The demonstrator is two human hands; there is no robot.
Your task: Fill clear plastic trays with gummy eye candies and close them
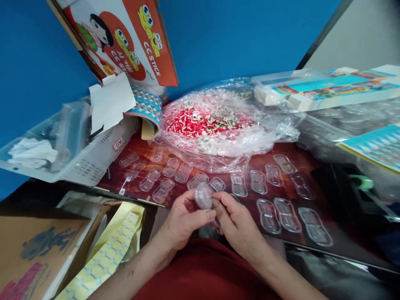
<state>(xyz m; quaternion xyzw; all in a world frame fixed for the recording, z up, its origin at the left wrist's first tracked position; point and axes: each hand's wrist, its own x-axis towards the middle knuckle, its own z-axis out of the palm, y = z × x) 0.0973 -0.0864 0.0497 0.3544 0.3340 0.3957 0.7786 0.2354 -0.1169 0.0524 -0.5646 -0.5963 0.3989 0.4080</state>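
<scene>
My left hand (186, 216) and my right hand (234, 216) meet at the table's near edge, closed on a small stack of clear plastic blister shells (203, 196). The left thumb and fingers grip the stack from the left, and the right fingertips pinch at its right side. How many shells are in it I cannot tell. Several more peanut-shaped clear shells, such as one at the left (163, 190) and one at the right (315, 226), lie spread over the dark red table (218, 162) around my hands.
Behind the shells lies a plastic bag (268, 125) of red, pink and white pieces (200, 118). At left stand a plastic bin (46, 175), a printed carton (165, 50) and a box with a yellow label strip (103, 254). Printed blue cards (340, 85) and a black tape dispenser (343, 196) are right.
</scene>
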